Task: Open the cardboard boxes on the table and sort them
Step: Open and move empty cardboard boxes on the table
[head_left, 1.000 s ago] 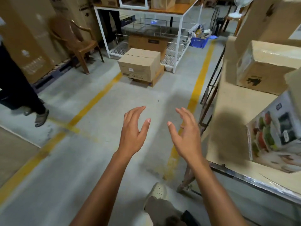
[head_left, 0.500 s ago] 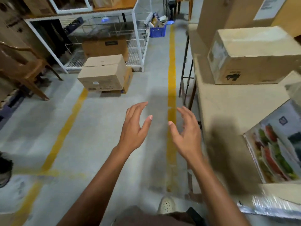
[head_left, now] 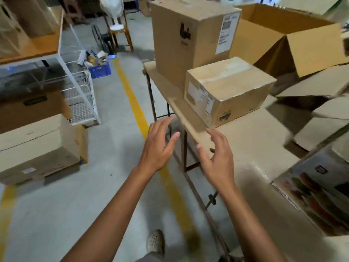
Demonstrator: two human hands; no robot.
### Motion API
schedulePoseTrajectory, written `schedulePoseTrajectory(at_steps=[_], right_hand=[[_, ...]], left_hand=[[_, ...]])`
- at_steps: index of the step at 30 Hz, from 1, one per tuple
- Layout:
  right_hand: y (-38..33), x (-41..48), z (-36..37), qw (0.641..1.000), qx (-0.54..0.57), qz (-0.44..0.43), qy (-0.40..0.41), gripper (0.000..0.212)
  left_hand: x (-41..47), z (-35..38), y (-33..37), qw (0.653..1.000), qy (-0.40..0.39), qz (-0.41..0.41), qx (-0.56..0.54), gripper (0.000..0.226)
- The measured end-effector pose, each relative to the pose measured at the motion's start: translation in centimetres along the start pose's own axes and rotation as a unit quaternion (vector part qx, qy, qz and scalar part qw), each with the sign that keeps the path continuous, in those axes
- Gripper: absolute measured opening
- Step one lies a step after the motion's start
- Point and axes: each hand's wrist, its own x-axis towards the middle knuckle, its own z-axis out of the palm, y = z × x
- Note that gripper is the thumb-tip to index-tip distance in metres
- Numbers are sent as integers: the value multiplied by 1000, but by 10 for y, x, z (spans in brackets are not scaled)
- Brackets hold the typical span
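Taped box (head_left: 229, 90) lies beyond left grip (head_left: 158, 147) and right grip (head_left: 217, 158), untouched.

There are two hands in the middle, a left hand (head_left: 157, 148) and a right hand (head_left: 217, 157), and one shoe (head_left: 155, 241) at 6 o'clock. On the table (head_left: 255, 138) I count two shut boxes, a tall box (head_left: 188, 35) at 12 o'clock and a small taped box (head_left: 230, 91) at 1 o'clock. There is also one open box (head_left: 302, 40) at 2 o'clock and one picture box (head_left: 317, 190) at 4 o'clock. At 9 o'clock are two more boxes, a pale box (head_left: 35, 146) and a dark box (head_left: 32, 108), with one blue crate (head_left: 100, 69) at 11 o'clock, one chair (head_left: 130, 41) at 12 o'clock and two floor lines, a middle yellow line (head_left: 132, 95) and an edge yellow line (head_left: 5, 201).
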Motion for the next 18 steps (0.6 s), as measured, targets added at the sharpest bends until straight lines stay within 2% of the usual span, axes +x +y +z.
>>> schedulePoseTrajectory(at_steps=[9, 14, 18], right_hand=[[-19, 85, 19, 981, -57, 59, 175, 52], [-3, 132, 10, 964, -85, 101, 231, 51], [22, 168, 3, 949, -102, 158, 253, 52]], left_hand=[[147, 5, -36, 983, -102, 151, -21, 50], [222, 37, -33, 969, -128, 209, -27, 47], [278, 79, -30, 960, -169, 222, -1, 47]])
